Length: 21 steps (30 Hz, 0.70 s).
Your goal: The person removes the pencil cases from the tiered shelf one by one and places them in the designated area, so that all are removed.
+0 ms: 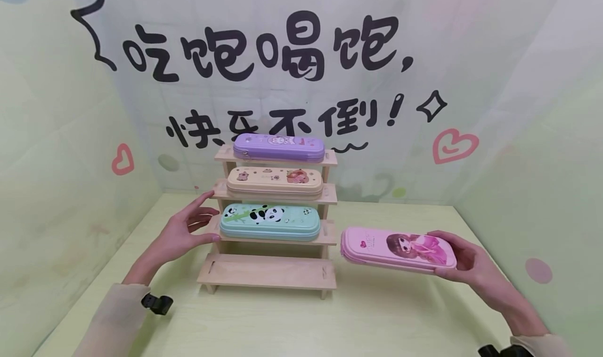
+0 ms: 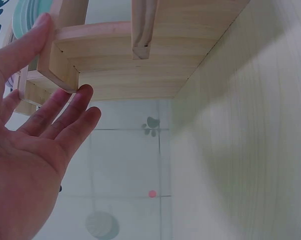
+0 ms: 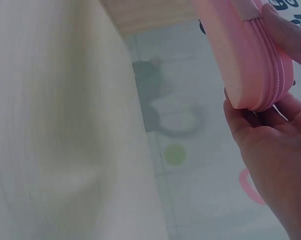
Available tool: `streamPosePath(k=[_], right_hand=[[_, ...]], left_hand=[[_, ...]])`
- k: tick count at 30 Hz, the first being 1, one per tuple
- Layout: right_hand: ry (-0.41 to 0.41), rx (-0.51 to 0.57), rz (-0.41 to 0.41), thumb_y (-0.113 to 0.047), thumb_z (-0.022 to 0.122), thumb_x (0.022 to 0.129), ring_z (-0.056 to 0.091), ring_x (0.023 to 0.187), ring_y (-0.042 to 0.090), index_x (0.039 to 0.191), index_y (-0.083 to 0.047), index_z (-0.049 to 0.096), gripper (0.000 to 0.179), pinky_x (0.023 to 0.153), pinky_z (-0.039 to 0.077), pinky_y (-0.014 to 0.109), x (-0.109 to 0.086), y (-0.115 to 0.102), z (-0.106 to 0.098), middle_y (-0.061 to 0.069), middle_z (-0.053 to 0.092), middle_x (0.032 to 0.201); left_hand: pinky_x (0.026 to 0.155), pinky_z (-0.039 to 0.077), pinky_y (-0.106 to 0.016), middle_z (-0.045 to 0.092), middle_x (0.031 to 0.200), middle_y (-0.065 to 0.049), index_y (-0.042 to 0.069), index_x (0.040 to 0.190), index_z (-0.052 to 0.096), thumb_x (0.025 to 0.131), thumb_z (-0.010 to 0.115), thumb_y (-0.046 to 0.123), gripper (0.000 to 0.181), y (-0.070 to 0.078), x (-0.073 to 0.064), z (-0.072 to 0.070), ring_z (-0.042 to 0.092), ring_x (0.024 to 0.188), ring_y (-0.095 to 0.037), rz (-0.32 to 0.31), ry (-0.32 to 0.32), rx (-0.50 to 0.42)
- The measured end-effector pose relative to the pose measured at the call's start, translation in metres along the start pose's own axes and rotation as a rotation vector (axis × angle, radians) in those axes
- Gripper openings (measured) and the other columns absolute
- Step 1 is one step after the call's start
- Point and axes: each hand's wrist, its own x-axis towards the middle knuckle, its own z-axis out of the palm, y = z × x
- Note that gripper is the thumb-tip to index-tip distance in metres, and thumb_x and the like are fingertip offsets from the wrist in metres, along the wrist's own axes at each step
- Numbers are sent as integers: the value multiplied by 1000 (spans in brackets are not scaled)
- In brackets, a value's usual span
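In the head view, my right hand (image 1: pixel 476 265) grips the right end of a pink pencil case (image 1: pixel 372 244) with a girl printed on its lid. The case is held up in the air, right of a wooden step rack (image 1: pixel 268 270). Its zipped end and underside show in the right wrist view, the thumb on one side and fingers beneath. My left hand (image 1: pixel 176 239) touches the rack's left side with spread fingers, the thumb beside a mint panda pencil case (image 1: pixel 292 223). Above that lie a cream pencil case (image 1: pixel 254 178) and, on top, a purple pencil case (image 1: pixel 278 146).
The rack's lowest step is bare wood. A pale wood-grain table (image 1: pixel 282 325) carries the rack, with its right part below the pink case. Printed cloth walls (image 1: pixel 532 137) enclose the back and both sides. Black wrist cameras (image 1: pixel 157 303) sit at both cuffs.
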Motion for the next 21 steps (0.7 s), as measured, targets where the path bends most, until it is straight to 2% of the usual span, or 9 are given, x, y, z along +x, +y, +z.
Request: streamPosePath(k=[7, 15, 21], right_hand=[[0, -33, 27, 23, 62, 92, 70, 104, 12, 151, 9, 42, 64, 84, 64, 29, 5, 11, -19, 3, 67, 131], [42, -166, 110, 13, 69, 93, 70, 101, 10, 150, 6, 46, 61, 83, 64, 30, 15, 24, -36, -3, 68, 126], [71, -237, 162, 7, 73, 94, 68, 98, 13, 148, 4, 49, 59, 82, 63, 27, 22, 33, -45, -2, 68, 121]], left_hand=[[109, 48, -52, 63, 138, -17, 37, 167, 28, 83, 93, 22, 107, 0, -1, -1, 60, 129, -41, 5, 1, 2], [109, 48, -50, 63, 139, -17, 36, 168, 28, 83, 93, 22, 108, 0, -2, 0, 59, 130, -41, -6, 2, 0], [110, 47, -57, 63, 139, -17, 36, 167, 28, 83, 94, 22, 108, 2, -1, -1, 59, 130, -42, -4, 0, -6]])
